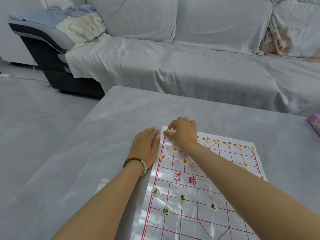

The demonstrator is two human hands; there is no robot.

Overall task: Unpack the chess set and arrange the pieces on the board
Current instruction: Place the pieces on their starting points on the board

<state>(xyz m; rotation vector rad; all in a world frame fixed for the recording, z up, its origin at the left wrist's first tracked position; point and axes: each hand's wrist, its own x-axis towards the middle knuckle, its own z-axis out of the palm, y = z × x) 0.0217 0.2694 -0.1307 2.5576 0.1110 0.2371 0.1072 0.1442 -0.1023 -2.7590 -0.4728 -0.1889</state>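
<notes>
Left hand (146,144): released, palm down, fingers straight and together, flat on the grey table (103,135), holding nothing; thumb side at the left edge of the board (199,220). Beaded bracelet (138,164) round its wrist. Right hand (183,132): just beside the left fingertips, fingers curled, thumb and forefinger pinching the corner piece (167,130). Corner piece: mostly hidden by the fingers, a red mark just visible, at the far left corner of the board; touching the sheet or lifted off it, cannot tell. Board: thin glossy sheet with red grid and two large red characters across the middle, spread on the table under the right forearm. Three red-lettered pieces (174,149): round, pale, on the grid between the left palm and the right wrist. Row of five red-lettered pieces (229,143): along the far edge, to the right of the right hand. Two further red pieces (245,164): beyond the right forearm, near the right edge of the board. Four black-lettered pieces (182,198): on the near half, between the two forearms. Purple box (314,123): at the table's far right edge, well apart from both hands. Grey-covered sofa (190,49): beyond the table.
</notes>
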